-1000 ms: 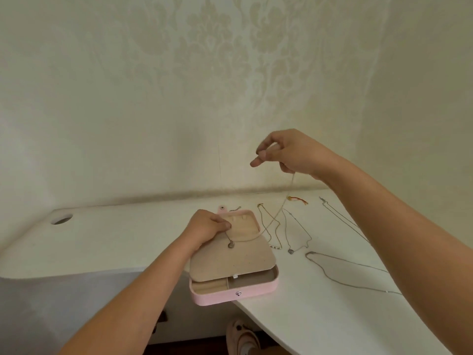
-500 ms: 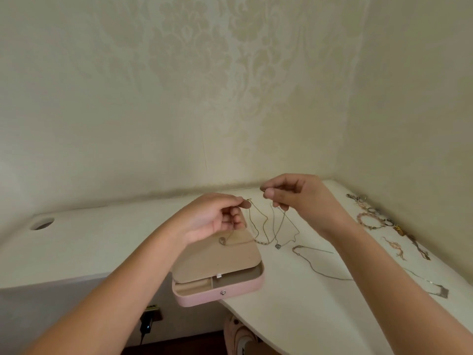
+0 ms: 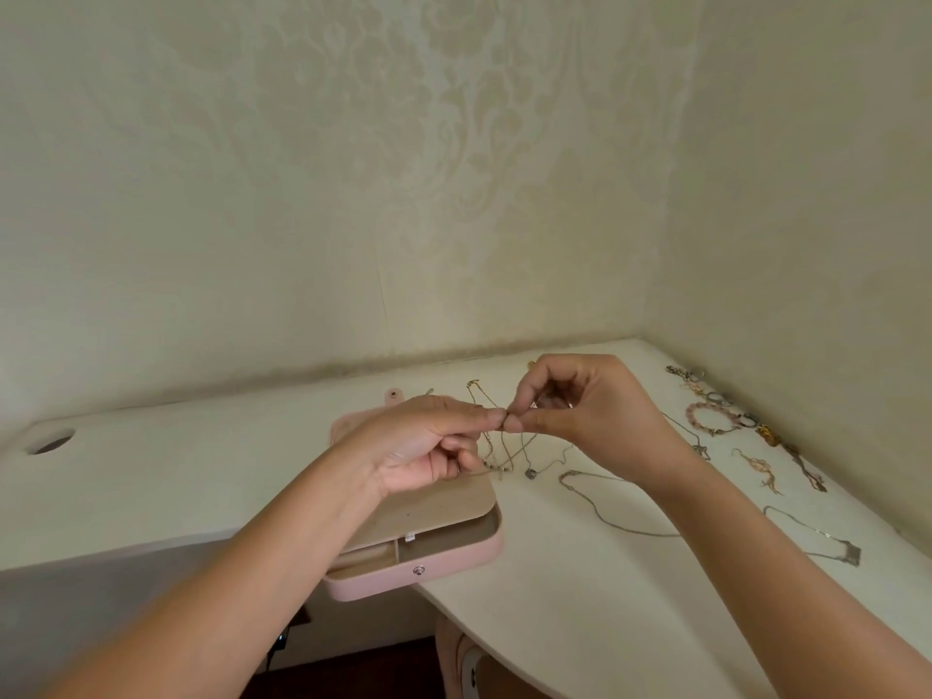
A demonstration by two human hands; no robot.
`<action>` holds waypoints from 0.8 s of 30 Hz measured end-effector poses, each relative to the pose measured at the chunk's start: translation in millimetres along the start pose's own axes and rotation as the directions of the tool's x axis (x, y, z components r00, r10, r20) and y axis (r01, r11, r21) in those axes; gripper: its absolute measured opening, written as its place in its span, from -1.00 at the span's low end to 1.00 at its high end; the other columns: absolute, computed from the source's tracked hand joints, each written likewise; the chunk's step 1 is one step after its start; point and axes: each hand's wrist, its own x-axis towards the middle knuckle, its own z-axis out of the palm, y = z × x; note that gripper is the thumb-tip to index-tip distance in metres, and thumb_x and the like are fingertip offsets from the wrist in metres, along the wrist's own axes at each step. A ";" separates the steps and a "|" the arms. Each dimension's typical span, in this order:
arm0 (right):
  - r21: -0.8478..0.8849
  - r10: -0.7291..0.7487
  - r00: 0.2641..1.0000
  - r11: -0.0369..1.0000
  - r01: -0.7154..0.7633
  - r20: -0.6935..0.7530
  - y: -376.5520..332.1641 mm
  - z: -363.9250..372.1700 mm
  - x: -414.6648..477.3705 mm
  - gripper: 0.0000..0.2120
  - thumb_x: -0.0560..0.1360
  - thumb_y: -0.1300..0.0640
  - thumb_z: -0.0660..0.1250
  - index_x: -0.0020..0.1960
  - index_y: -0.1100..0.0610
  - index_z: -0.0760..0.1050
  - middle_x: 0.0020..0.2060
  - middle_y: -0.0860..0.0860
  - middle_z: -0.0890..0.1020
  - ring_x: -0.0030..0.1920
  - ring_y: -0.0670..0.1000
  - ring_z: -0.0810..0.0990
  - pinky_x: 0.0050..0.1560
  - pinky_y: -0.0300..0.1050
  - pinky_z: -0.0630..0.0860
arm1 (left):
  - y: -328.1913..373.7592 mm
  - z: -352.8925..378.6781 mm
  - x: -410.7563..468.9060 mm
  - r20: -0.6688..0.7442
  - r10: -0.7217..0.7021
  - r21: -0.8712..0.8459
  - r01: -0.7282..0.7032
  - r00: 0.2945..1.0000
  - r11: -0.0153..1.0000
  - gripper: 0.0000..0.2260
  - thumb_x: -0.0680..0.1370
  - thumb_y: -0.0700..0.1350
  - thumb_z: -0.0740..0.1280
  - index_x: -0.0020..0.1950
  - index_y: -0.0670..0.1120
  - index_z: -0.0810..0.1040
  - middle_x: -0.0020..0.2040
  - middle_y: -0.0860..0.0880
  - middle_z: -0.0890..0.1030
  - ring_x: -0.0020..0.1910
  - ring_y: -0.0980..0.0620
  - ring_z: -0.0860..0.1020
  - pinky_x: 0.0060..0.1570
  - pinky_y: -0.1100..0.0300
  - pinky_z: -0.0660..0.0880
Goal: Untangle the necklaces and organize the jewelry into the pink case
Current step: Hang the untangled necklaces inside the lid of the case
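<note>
1. Fingers [image 3: 491, 417] of the left hand [image 3: 428, 449] are pressed together on a thin gold chain [image 3: 506, 449]. The thumb and first finger pinch it.
2. The right hand [image 3: 592, 416] pinches the same chain with its thumb and first finger, just beside the left pinch. The two pinches nearly touch.
3. Both hands are up in the air above the counter [image 3: 151, 471], over the far side of the pink case [image 3: 454, 560].
4. Thin loops hang under the pinch. I cannot tell which loops are part of the held chain and which lie on the counter.
5. The pink case sits open at the near edge of the counter. A tan flap [image 3: 444, 507] covers most of its inside, and two small spaces show in front of the flap.
6. A heart pendant necklace [image 3: 530, 473] lies on the counter just right of the case.
7. A long silver chain [image 3: 605, 512] lies near it, partly under the right arm.
8. Another silver necklace [image 3: 852, 554] lies farther right.
9. A pink bead bracelet [image 3: 711, 421] and other small pieces lie along the right wall.
</note>
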 end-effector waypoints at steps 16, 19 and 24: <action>-0.500 -0.308 0.938 0.844 0.194 -0.156 8.8 18.9 1.6 -0.94 0.44 0.20 0.44 -0.14 0.07 0.68 -0.37 -0.22 0.54 -0.35 -0.16 0.45 -0.25 -0.44 0.31 | -4.6 1.2 4.5 -0.293 0.098 -0.104 -0.133 0.951 0.986 -0.92 0.47 -0.29 0.38 -0.22 -0.21 0.53 -0.55 0.08 0.20 -0.62 0.20 0.18 -0.59 0.38 0.17; -0.514 -0.348 0.921 0.830 0.216 -0.176 10.7 22.3 2.1 -0.92 0.42 0.18 0.40 -0.16 0.09 0.68 -0.38 -0.24 0.51 -0.37 -0.13 0.44 -0.23 -0.44 0.29 | -5.4 2.8 3.7 -0.301 0.085 -0.148 -0.135 0.950 0.980 -0.89 0.49 -0.29 0.37 -0.24 -0.20 0.51 -0.56 0.08 0.20 -0.62 0.20 0.18 -0.59 0.38 0.18; -0.480 -0.369 0.910 0.843 0.243 -0.189 11.6 22.8 3.2 -0.92 0.42 0.21 0.42 -0.15 0.09 0.68 -0.38 -0.23 0.53 -0.39 -0.12 0.44 -0.25 -0.43 0.30 | -4.7 4.9 1.4 -0.298 0.074 -0.230 -0.147 0.952 0.962 -0.85 0.49 -0.30 0.36 -0.30 -0.23 0.56 -0.55 0.06 0.20 -0.62 0.20 0.19 -0.60 0.38 0.17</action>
